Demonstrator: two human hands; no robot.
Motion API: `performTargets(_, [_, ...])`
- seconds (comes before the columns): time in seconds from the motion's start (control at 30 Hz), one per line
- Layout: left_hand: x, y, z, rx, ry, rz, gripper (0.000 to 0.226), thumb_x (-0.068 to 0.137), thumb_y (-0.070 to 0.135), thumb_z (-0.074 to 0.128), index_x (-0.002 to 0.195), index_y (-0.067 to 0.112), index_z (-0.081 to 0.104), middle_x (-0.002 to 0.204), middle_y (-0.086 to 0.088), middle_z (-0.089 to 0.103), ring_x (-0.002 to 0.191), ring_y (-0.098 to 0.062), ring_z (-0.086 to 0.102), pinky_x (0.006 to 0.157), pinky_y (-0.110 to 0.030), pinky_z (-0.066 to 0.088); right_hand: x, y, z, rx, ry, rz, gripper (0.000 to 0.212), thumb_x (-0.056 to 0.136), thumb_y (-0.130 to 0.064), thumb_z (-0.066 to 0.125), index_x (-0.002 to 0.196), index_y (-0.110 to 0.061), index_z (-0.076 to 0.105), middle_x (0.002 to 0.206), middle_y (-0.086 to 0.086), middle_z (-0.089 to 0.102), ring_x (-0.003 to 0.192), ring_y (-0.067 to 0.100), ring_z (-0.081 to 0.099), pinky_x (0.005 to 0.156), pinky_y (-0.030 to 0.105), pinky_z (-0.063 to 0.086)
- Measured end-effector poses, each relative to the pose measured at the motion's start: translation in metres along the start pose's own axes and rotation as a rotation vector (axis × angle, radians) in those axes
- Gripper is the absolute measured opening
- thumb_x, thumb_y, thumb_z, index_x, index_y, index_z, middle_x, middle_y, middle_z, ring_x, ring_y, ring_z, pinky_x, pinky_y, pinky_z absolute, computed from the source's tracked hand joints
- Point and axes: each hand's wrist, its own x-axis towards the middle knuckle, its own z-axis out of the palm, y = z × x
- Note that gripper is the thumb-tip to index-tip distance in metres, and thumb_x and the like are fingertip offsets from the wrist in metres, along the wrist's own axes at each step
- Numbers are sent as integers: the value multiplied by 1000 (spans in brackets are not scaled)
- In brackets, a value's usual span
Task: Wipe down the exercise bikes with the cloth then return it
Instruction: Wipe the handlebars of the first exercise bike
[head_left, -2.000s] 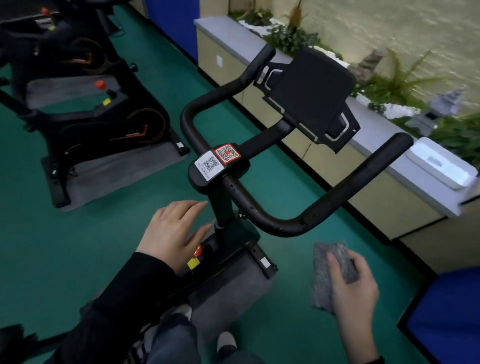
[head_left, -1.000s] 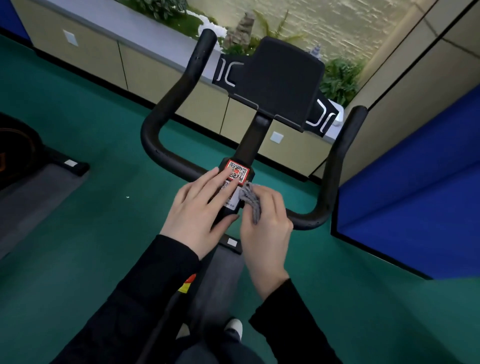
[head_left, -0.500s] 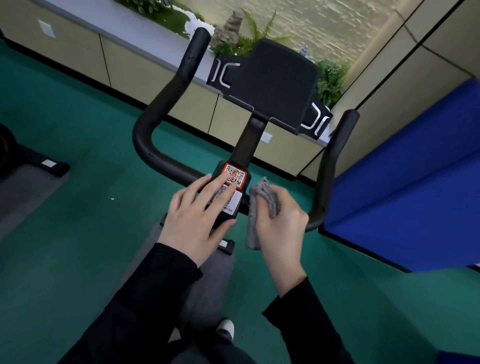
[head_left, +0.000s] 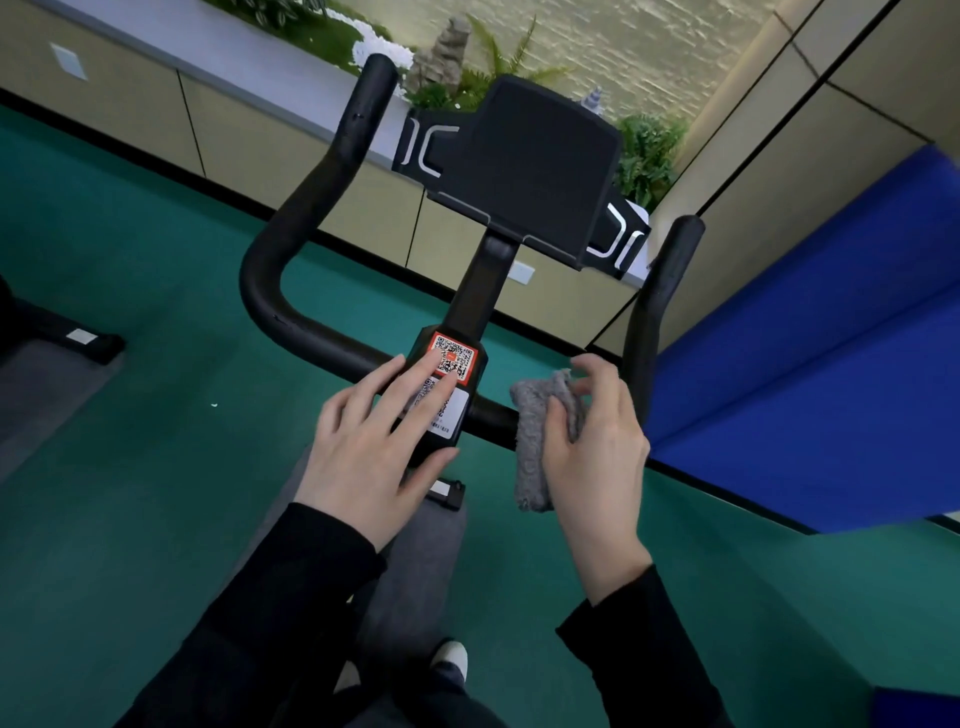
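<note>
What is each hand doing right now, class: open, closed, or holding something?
Left hand: open, fingers resting flat on the QR sticker.
Right hand: holding the grey cloth at the handlebar.

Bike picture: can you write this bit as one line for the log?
step: handlebar wipe | left hand: flat on QR sticker | right hand: holds grey cloth against handlebar | cloth return: not yet

Gym or fitness room. Exercise bike (head_left: 483, 291) up close: black curved handlebar (head_left: 311, 192), tablet holder (head_left: 540, 166), QR-code stickers (head_left: 453, 358) on stem. Grey mat (head_left: 415, 561) under it on green floor (head_left: 156, 441). Foot of second bike (head_left: 62, 332) at left edge, on own grey mat. Blue padded panels (head_left: 805, 389) at right. Low beige cabinets (head_left: 130, 109) along wall, ledge (head_left: 291, 47) on top with plants (head_left: 644, 156) and small rock ornaments (head_left: 441, 52).
</note>
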Motion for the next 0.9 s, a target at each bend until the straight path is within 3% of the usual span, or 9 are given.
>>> performTargets(0.2, [0, 1, -1, 13, -11, -8, 58, 89, 47, 42, 142, 23, 39, 151, 5, 32, 135, -21, 35, 98, -40, 34, -5, 9, -3, -31, -35, -104, 13, 89, -9, 65, 99, -4, 72, 99, 8, 64, 78, 24, 66, 64, 41, 58])
performTargets(0.33, [-1, 1, 2, 24, -16, -12, 59, 89, 46, 42, 143, 24, 37, 153, 6, 29, 137, -20, 32, 99, -38, 29, -21, 10, -6, -80, -121, -106, 39, 85, -26, 71, 116, -3, 67, 113, 10, 62, 99, 25, 65, 74, 37, 58])
performTargets(0.4, [0, 2, 4, 24, -16, -21, 59, 89, 46, 42, 144, 24, 36, 153, 6, 29, 137, -20, 31, 98, -40, 29, -28, 10, -8, -98, -148, -110, 46, 84, -23, 73, 123, -2, 63, 118, 12, 61, 106, 27, 64, 79, 35, 56])
performTargets(0.57, [0, 5, 5, 5, -26, -41, 58, 89, 43, 43, 143, 22, 37, 153, 5, 29, 138, -21, 30, 99, -44, 32, -25, 0, -3, -99, -114, -113, 43, 82, -6, 73, 123, -1, 63, 111, 19, 66, 97, 32, 68, 78, 38, 56])
performTargets(0.8, [2, 5, 3, 4, -39, -41, 58, 88, 43, 42, 142, 23, 38, 152, 6, 30, 137, -20, 29, 99, -41, 27, -15, -17, 9, 7, -182, -122, 34, 82, -7, 72, 116, -6, 68, 109, 18, 66, 98, 33, 68, 79, 38, 56])
performTargets(0.9, [2, 5, 2, -14, -44, -32, 59, 88, 44, 42, 142, 23, 38, 152, 6, 31, 136, -20, 29, 101, -40, 24, -24, 6, -5, -20, -105, -68, 32, 80, -6, 74, 112, -5, 71, 105, 17, 66, 91, 31, 69, 75, 35, 56])
